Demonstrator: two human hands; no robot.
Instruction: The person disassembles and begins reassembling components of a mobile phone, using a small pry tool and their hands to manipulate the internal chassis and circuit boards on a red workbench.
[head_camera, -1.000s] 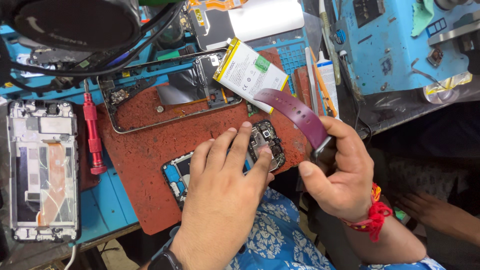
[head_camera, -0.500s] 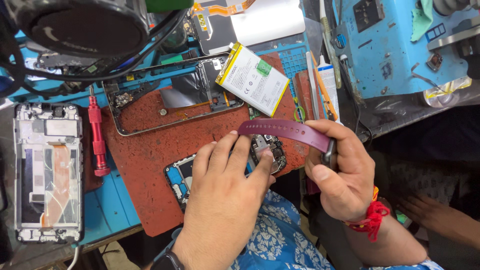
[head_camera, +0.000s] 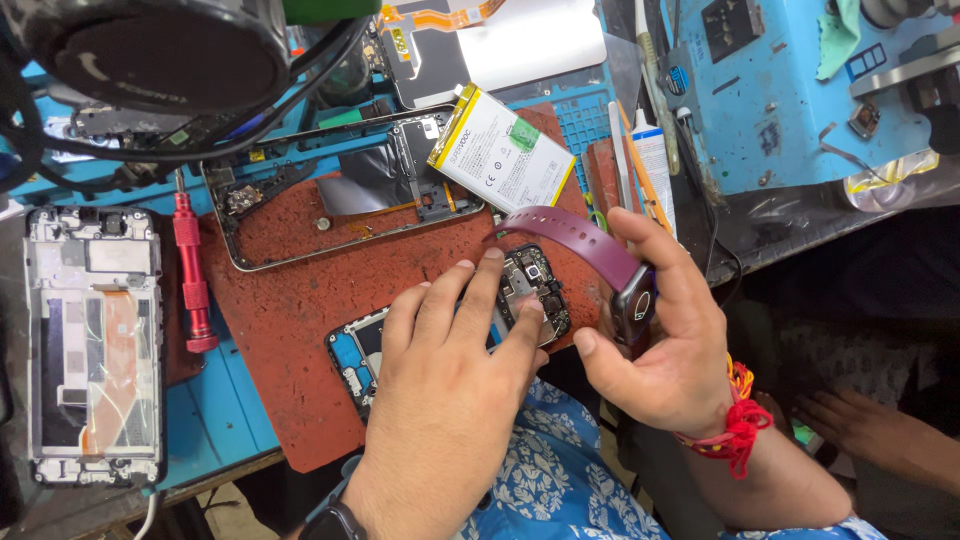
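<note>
My left hand (head_camera: 445, 380) lies flat on an opened phone body (head_camera: 440, 320) that rests on a rust-red work mat (head_camera: 290, 370), fingertips on its exposed circuit board (head_camera: 535, 285). My right hand (head_camera: 665, 340) grips a smartwatch (head_camera: 633, 300) by its dark case, to the right of the phone. The watch's purple strap (head_camera: 570, 230) arches up and leftward over the board. A red thread band circles my right wrist.
A phone frame (head_camera: 330, 200) and a white battery (head_camera: 500, 160) lie at the mat's far side. A red screwdriver (head_camera: 190, 270) and another stripped phone frame (head_camera: 95, 340) sit at left. Black cables and a round dark device are top left; a blue fixture stands top right.
My right hand has swung the watch so the purple strap moved from pointing up-left to arching over the circuit board. My left hand stayed on the phone.
</note>
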